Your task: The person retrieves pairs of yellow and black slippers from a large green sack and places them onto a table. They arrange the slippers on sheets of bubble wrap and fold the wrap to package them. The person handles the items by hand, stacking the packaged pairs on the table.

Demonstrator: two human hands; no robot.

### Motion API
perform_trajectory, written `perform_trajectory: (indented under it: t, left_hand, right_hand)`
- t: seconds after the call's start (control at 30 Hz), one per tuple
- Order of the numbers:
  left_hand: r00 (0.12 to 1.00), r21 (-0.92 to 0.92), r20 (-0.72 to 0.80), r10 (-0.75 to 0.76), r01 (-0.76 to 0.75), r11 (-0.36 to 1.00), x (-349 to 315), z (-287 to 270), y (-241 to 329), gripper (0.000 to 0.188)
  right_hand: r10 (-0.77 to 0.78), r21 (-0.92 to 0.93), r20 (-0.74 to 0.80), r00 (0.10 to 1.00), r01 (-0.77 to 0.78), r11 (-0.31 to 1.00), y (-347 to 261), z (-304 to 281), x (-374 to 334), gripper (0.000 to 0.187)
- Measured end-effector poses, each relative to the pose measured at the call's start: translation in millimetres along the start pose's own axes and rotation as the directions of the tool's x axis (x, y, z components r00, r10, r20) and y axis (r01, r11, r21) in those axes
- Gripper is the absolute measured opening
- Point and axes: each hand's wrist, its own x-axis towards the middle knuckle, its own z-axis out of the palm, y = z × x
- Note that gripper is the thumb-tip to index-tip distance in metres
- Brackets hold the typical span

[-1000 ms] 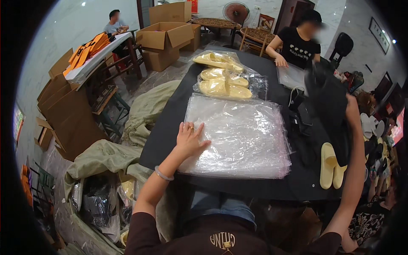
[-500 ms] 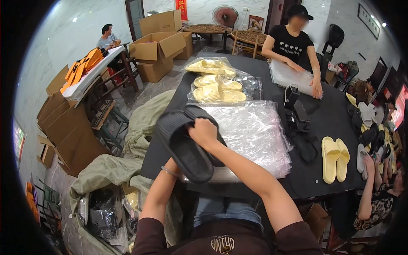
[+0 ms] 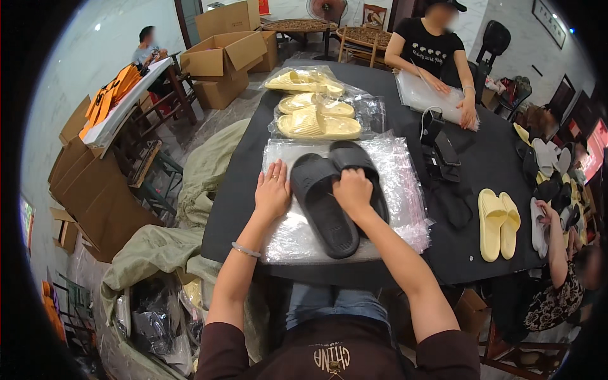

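A pair of black slippers point(image 3: 326, 218) is over the stack of clear plastic bags point(image 3: 278, 244) in front of me. My right hand point(image 3: 353, 192) is closed around the pair where the two straps meet, its fingertips hidden inside. To the left of the pair, my left hand point(image 3: 273, 191) lies flat on the bags with its fingers stretched out, holding nothing. Beyond the stack are yellow slippers point(image 3: 320, 123) in clear bags, with another bagged yellow pair point(image 3: 305, 81) farther back. An unbagged yellow pair point(image 3: 499, 225) stands at the right on the black tabletop point(image 3: 240, 183).
Across the table a person point(image 3: 430, 57) rests both hands on more clear bags point(image 3: 430, 98). A black device point(image 3: 440, 152) with a cable stands right of my stack. At far right another person's hand point(image 3: 550, 215) touches a grey slipper. A green sack point(image 3: 152, 253) sits lower left.
The black slippers have moved right, onto the bags, in my right hand. My left hand, formerly behind them, now lies flat on the stack. The view has shifted slightly.
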Motion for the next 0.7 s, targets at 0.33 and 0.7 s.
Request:
perform_trajectory:
  t: [0.33, 0.7]
  left_hand:
    - [1.0, -0.045, -0.022, -0.016, 0.015, 0.999, -1.2, -8.0, 9.2, 0.055]
    - [0.945, -0.104, -0.235, 0.229, -0.259, 0.96, -31.2, -49.6, 70.1, 0.039]
  right_hand:
    - [0.18, -0.173, -0.116, 0.977, -0.199, 0.965, 88.2, -19.5, -4.0, 0.022]
    - [0.218, -0.148, -0.124, 0.968, -0.236, 0.96, 86.3, -17.5, -7.0, 0.023]
